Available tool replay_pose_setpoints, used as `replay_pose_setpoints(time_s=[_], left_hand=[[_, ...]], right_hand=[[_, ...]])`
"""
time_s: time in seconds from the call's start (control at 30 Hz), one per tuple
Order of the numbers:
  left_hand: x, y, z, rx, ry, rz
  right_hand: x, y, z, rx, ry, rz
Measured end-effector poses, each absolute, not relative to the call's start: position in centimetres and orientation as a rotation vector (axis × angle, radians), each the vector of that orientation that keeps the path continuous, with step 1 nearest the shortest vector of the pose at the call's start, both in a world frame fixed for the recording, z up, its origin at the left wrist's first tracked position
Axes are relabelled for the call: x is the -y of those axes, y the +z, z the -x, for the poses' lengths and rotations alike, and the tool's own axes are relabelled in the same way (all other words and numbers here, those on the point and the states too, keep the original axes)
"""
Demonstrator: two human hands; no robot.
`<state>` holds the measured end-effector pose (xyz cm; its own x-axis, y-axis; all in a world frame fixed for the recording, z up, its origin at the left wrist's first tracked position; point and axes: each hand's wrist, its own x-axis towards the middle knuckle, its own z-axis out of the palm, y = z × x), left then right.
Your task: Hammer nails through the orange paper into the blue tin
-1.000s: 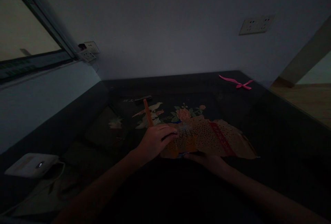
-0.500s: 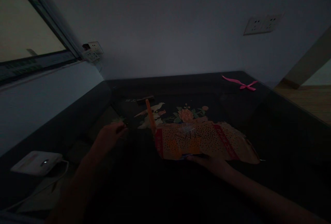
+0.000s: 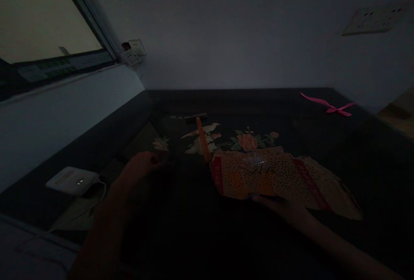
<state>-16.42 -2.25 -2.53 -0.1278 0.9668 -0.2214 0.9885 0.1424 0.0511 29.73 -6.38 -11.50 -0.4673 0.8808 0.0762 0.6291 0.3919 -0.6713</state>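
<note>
A brown cardboard piece (image 3: 281,176) with dark dots, red printed bands and a shiny clear patch lies across the middle right, above the dark table. An orange-brown flat stick (image 3: 202,138) stands up at its left end. My right hand (image 3: 287,209) grips the lower edge of the cardboard, the thumb showing and the other fingers hidden underneath. To the left, away from the cardboard, my left hand (image 3: 140,167) is closed with its fingertips together. A faint shine shows by those fingertips, too dark to make out.
A dark tabletop (image 3: 181,224) with printed flowers (image 3: 247,141) spreads below. At the left sits a white box-like device (image 3: 73,180) with a cable. A pink ribbon (image 3: 333,108) lies far right. Sockets (image 3: 373,20) are on the wall behind.
The view has turned, so the scene sits farther right in the picture. My left hand remains closed, left of the cardboard. My right hand still holds the cardboard.
</note>
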Motion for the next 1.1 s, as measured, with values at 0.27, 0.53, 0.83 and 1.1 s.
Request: replay_pose_setpoints(time_s=[0.27,0.53,0.83,1.1], left_hand=[[1.8,-3.2,16.2,-2.274,-0.221,-1.832],[2.0,-3.4,16.3,-2.327,-0.151,-1.811],[2.0,-2.3,15.2,-2.394,-0.056,-1.832],[4.1,0.9,3.3,-1.508,0.899,-2.338]], right_hand=[[6.3,-11.3,-29.8,2.291,0.751,1.268],[6.1,-9.9,-28.9,2.318,0.726,1.246],[6.1,-9.7,-28.1,2.3,0.733,1.275],[6.2,-9.0,-27.6,2.228,0.767,1.335]])
